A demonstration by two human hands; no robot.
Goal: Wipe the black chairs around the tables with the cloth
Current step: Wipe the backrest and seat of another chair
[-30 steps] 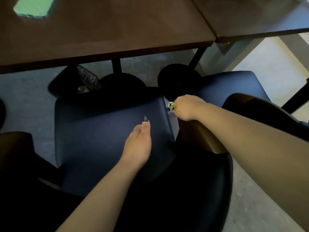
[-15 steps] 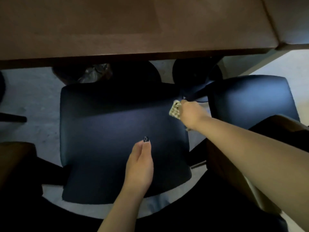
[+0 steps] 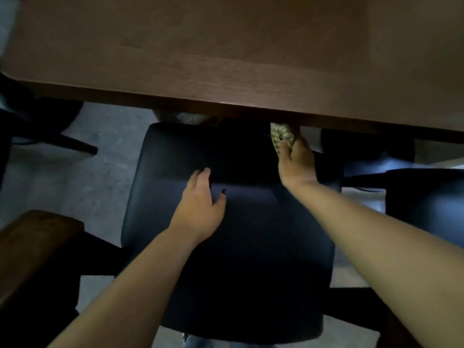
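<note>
A black padded chair seat (image 3: 251, 259) fills the middle of the view, its far edge tucked under the brown table (image 3: 226, 59). My right hand (image 3: 296, 164) presses a checked cloth (image 3: 280, 136) onto the far right corner of the seat, just below the table edge; part of the cloth is hidden under the table. My left hand (image 3: 200, 209) rests flat on the middle of the seat with its fingers spread and nothing in it.
A second black seat (image 3: 426, 202) stands to the right. A brown wooden armrest (image 3: 32, 242) sits at the lower left. Dark chair legs (image 3: 62, 144) cross the grey floor (image 3: 75, 187) at the left.
My right hand has slid the cloth forward along the seat's right side to the far corner under the table. My left hand moved forward and its fingers opened flat. The view has shifted closer.
</note>
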